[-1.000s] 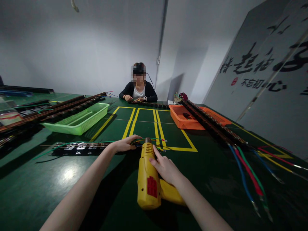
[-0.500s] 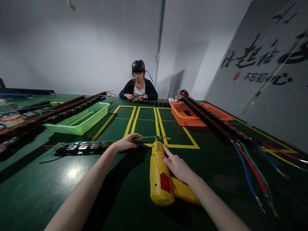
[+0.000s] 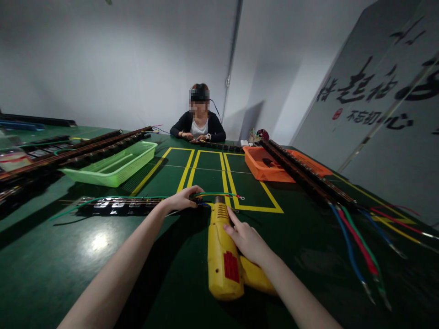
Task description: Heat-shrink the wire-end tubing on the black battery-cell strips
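Note:
A yellow heat gun (image 3: 224,256) with a red label lies along the green table, its metal nozzle pointing away from me. My right hand (image 3: 247,237) grips the front of its body from the right side. My left hand (image 3: 181,200) pinches a bundle of wires at the right end of a dark strip assembly (image 3: 116,208) with shiny plates. From the fingers, green and yellow wires (image 3: 219,194) run right, past the nozzle, ending in ring terminals. A blue wire (image 3: 206,204) shows near the nozzle. What lies under the left fingers is hidden.
A green basket (image 3: 137,162) stands left beside long dark strip assemblies (image 3: 82,153). To the right, an orange basket (image 3: 265,172) has more strips (image 3: 298,169) across it, their coloured wires (image 3: 360,242) trailing nearer. A person (image 3: 199,121) sits opposite, hands on another strip.
The heat gun and my right hand have shifted slightly left, bringing the nozzle closer to my left hand. My left hand keeps its pinch, with the wires moved only a little.

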### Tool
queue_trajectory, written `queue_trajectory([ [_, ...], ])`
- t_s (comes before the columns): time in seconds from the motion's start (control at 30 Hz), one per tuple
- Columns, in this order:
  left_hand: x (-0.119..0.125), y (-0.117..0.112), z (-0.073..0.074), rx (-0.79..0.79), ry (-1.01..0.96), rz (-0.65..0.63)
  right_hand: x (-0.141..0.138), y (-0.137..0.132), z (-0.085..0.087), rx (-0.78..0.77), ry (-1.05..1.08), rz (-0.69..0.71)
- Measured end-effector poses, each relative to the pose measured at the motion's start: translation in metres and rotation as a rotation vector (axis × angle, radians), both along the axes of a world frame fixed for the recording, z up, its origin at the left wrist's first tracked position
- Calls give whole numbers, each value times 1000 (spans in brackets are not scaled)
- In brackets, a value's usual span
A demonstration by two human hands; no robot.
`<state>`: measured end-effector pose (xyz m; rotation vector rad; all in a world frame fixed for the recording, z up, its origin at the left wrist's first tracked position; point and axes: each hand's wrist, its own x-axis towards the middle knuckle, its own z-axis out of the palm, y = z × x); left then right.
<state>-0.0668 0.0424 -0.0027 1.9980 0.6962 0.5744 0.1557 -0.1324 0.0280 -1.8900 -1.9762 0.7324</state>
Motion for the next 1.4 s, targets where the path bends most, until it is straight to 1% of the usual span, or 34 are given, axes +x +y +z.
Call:
queue_trajectory([
  [0.13,1,3,-4,1,-31,-3,-22,0,2,27,-29,66],
  [0.27,1,4,-7,8,-28,29,-40,3,2,52,-43,123],
  [0.43,1,2,-5,45,4,81,-47,3,2,71,-35,148],
  [0.53,2,0,-4,55,17,114,-44,2,4,67,-12,155],
  [0.7,3,-4,-2,67,45,127,-32,1,4,52,22,126],
  [0.9,3,-7,5,108,87,102,-2,0,-1,31,53,3],
  [1.0,2,-7,6,121,83,88,14,-2,1,30,65,-51],
  [1.1,2,-7,6,123,80,75,24,-3,3,22,44,-82],
  [1.23,2,-5,6,128,75,59,25,-4,4,15,5,-91],
  [1.4,2,-3,8,142,67,19,16,-5,3,24,-15,-57],
])
